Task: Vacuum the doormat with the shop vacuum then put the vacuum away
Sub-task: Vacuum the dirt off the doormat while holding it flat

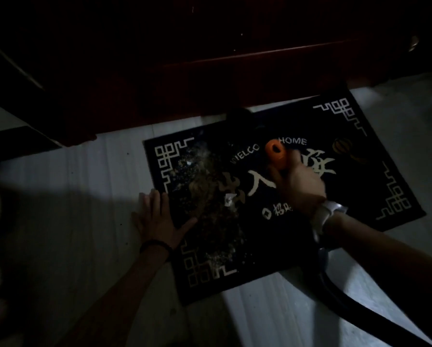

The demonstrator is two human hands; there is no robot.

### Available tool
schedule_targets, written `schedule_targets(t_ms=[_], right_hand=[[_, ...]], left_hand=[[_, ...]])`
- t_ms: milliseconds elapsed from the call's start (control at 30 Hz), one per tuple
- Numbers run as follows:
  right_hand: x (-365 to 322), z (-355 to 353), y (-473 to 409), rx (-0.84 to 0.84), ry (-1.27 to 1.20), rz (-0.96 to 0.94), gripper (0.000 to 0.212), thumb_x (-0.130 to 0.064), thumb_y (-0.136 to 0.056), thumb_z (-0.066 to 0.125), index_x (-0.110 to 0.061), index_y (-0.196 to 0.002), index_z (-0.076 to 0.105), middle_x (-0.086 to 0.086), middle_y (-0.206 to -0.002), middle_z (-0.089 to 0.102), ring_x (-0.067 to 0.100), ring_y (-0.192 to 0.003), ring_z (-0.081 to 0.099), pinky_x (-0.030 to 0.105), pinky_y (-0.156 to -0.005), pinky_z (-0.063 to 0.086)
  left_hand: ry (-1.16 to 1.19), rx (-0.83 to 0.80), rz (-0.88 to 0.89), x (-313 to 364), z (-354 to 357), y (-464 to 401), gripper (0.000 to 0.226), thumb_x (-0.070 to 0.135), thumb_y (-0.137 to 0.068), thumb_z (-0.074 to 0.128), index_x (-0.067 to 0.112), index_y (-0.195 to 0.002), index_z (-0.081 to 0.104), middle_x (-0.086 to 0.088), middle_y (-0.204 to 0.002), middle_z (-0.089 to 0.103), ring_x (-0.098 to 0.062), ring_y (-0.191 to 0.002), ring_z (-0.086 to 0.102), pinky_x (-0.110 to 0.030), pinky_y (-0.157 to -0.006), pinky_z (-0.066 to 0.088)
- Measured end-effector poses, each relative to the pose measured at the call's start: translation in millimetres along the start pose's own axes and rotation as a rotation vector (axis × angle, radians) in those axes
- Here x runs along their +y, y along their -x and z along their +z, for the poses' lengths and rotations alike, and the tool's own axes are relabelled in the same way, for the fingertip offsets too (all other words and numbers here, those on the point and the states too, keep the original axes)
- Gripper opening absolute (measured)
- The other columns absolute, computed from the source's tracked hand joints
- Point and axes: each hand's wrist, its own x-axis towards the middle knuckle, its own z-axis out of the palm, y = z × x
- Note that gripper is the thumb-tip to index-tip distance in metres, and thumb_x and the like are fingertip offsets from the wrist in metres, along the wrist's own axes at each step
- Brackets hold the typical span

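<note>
Darkness hides the room's top. Right hand has its grip around the orange vacuum handle; left hand presses flat on the dusty black patterned doormat, grip wide; black hose leaves frame.

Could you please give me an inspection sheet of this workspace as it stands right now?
Surface: pale tiled floor, dimly lit with deep shadows.
Job's things: dark doormat printed WELCOME HOME lies skewed on the floor; orange vacuum nozzle is over its middle; the vacuum body is out of view.
Clutter: brownish dirt and crumbs spread over the mat's left half, with small white scraps among them.
Hands: left hand lies flat with spread fingers on the mat's left edge; right hand grips the nozzle.
Cables: black vacuum hose trails from the right hand toward the lower right.
Surroundings: dark reddish wooden door behind the mat.
</note>
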Motion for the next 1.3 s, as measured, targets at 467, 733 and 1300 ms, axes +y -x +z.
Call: schedule_targets(t_ms=[467, 733, 1300], right_hand=[[-15.9, 13.9, -1.1, -0.036, 0.079, -0.131, 0.042, -0.045, -0.092, 0.045, -0.013, -0.119, 0.036, 0.007, -0.086, 0.059, 0.033, -0.08, 0.062, 0.029, -0.059, 0.036], [-42.4, 56.7, 34.5, -0.14, 0.161, -0.302, 0.056, -0.048, -0.094, 0.04, -0.013, -0.136, 0.028, 0.011, -0.103, 0.064, 0.032, -0.088, 0.063, 0.03, -0.064, 0.035], [-15.6, 50.4, 59.6, 0.018, 0.266, -0.285, 0.054, -0.053, -0.086, 0.046, -0.01, -0.116, 0.059, 0.006, -0.062, 0.064, 0.023, -0.049, 0.061, 0.024, -0.046, 0.038]], left_hand=[[-0.046, 0.157, 0.197, -25.4, -6.7, -6.3, 0.06, 0.036, -0.093, 0.05, 0.015, -0.145, 0.028, -0.006, -0.156, 0.012, -0.028, -0.145, 0.002, -0.055, -0.113, 0.0], [-0.09, 0.127, 0.213, -34.7, -5.6, -11.9, 0.08, 0.06, -0.077, 0.023, 0.02, -0.146, 0.024, 0.0, -0.156, 0.013, -0.02, -0.141, -0.007, -0.054, -0.112, 0.006], [-0.067, 0.118, 0.19, -34.7, 0.7, -13.4, 0.081, 0.061, -0.078, 0.017, 0.018, -0.145, 0.027, 0.0, -0.155, 0.018, -0.029, -0.144, 0.0, -0.058, -0.111, 0.012]])
